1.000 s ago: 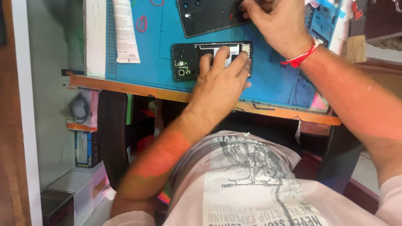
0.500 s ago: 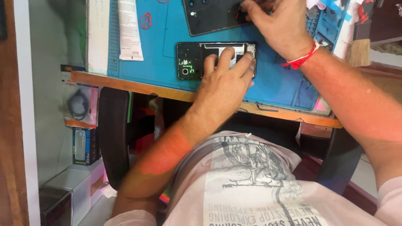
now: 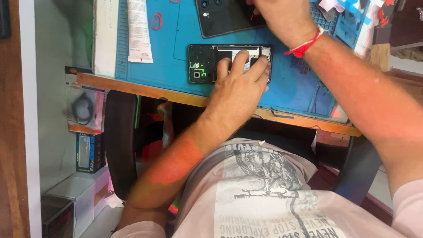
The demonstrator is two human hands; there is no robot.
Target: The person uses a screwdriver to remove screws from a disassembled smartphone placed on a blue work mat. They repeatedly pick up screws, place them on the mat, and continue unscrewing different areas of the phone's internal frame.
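Blue mat [image 3: 176, 70] is covering the bench, and the opened phone [image 3: 207, 64] is lying on it. Your left hand [image 3: 238, 88] is pressing spread fingers flat on the phone. Your right hand [image 3: 282, 17] is resting on the back cover [image 3: 224, 17] beyond; grip unclear.

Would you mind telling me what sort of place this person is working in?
Most likely a phone repair bench. A blue repair mat covers the table, an opened phone lies under the left hand, and the right hand rests on a dark back cover.
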